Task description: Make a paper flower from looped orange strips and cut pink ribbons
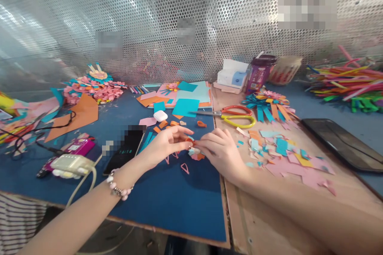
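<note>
In the head view both hands meet over the blue table. My left hand [167,143] pinches a small curled orange paper strip [189,140] between thumb and fingers. My right hand [220,149] closes its fingertips on the same strip from the other side. Just below them lies a small pink and white paper piece [196,154], partly hidden by the fingers. A pink paper loop [185,168] rests nearer the front. Behind the hands are an orange paper loop [201,124] and a white rounded case [160,116]. Blue strips [146,141] show beside my left hand.
Scissors [236,115] with red and yellow handles lie behind my right hand. Paper scraps [281,149] cover the right board. A phone [127,149] lies left, near a corded glue gun [73,163]. A purple cup [260,72] and pink paper flowers [95,87] stand by the metal screen.
</note>
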A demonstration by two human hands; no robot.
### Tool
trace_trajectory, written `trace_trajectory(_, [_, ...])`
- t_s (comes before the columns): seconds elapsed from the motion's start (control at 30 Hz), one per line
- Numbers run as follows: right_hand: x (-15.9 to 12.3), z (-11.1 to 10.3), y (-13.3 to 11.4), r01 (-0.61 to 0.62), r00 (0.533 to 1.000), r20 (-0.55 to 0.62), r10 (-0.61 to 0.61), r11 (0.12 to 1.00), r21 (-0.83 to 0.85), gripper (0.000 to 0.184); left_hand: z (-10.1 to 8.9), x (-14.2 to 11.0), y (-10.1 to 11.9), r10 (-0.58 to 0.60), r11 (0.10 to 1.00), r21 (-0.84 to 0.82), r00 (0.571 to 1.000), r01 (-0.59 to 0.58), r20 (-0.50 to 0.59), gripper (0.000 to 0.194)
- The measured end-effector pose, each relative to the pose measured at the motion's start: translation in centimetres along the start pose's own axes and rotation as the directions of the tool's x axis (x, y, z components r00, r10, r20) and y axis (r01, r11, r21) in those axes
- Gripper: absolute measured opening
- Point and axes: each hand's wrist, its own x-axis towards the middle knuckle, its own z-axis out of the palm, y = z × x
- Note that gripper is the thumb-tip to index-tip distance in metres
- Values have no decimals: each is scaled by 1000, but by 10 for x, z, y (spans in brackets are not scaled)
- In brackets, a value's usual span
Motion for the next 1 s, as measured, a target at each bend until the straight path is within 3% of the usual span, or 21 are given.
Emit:
trace_trajectory(0.43, [0, 0, -2, -16, 999, 31, 16, 1000, -13, 14, -2, 1, -2, -6, 995, -101, 1000, 6, -6, 29])
trace_trajectory(0.7, [2, 0, -4, -4, 1000, 23, 5, 999, -37, 11, -2, 2, -4, -25, 998, -49, 1000, 26, 5, 32])
trace_trajectory(0.9, [5, 0, 2, -90, 995, 35, 90, 996, 12, 11, -1, -2, 4, 56, 992, 117, 993, -44, -104, 29])
trace_trajectory(1.0, [10, 0, 16, -114, 993, 33, 116, 992, -49, 13, -4, -4, 7, 93, 993, 90, 978, -77, -184, 30])
